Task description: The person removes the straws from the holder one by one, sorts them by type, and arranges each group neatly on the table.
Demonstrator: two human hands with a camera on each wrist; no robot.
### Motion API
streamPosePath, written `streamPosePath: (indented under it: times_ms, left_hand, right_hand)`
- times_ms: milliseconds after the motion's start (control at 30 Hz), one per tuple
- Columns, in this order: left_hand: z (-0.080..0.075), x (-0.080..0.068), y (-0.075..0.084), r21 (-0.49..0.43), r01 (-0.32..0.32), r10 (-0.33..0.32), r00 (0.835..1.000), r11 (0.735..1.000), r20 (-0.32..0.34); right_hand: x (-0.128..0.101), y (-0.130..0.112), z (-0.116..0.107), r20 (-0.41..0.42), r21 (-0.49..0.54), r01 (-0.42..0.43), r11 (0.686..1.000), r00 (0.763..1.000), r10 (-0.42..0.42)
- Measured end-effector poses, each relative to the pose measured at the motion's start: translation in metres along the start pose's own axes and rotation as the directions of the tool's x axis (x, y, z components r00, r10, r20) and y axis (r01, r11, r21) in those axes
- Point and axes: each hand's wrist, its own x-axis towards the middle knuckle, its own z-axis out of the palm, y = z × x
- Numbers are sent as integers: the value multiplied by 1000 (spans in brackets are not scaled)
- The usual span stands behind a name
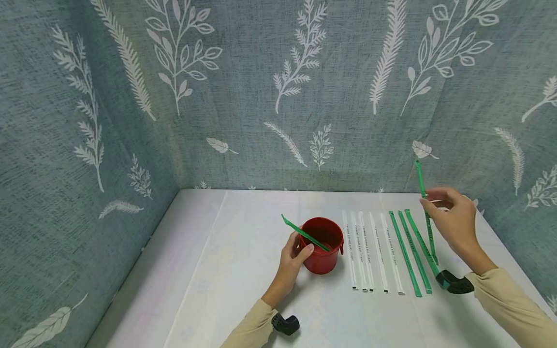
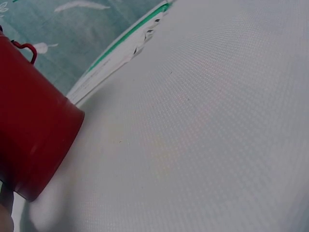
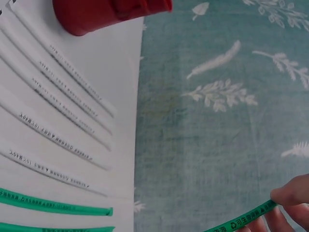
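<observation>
My left hand [image 1: 289, 261] grips the side of a small red bucket [image 1: 319, 261], its thumb at the rim. One green paper-wrapped straw [image 1: 300, 230] leans inside the bucket and sticks out over the left of the rim. In the left wrist view the bucket [image 2: 36, 116] shows a tilted side and a small handle loop. My right hand [image 1: 454, 217] pinches another green wrapped straw [image 1: 420, 179] near its upper part, raised over the right side of the table. Printed lettering shows on this straw [image 3: 246, 220] in the right wrist view, by the thumb and fingers.
Several white wrapped straws [image 1: 365, 251] lie in a row right of the bucket. Three green wrapped straws [image 1: 405, 253] continue that row farther right. The white table [image 1: 217, 290] meets a teal leaf-patterned cloth [image 1: 243, 96] at the back and sides.
</observation>
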Motion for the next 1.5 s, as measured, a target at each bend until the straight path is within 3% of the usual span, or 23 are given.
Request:
streamPosePath:
  times_ms: [667,767,933,1033,1167,1500]
  left_hand:
    - [-1,0,-1,-4,-16,16,1000,1000,5]
    - [-1,-1,-1,-1,-14,14,1000,1000,2]
    - [-1,-1,-1,-2,-13,13,1000,1000,-4]
    - [-1,-1,-1,-3,-10,10,1000,1000,-9]
    - [-1,-1,0,-10,-1,1,1000,1000,-20]
    - [-1,-2,-2,-14,6,-7,1000,1000,-15]
  right_hand:
    - [-6,38,-5,11,-119,-94,988,995,96]
    - [-2,72,1,-6,-119,-122,985,992,122]
    - [6,156,14,-10,-164,-143,976,990,143]
    - [6,185,20,-7,-205,-138,969,990,139]
    - [2,192,24,-11,-243,-132,961,991,133]
    - [-7,176,24,55,-271,-120,955,989,139]
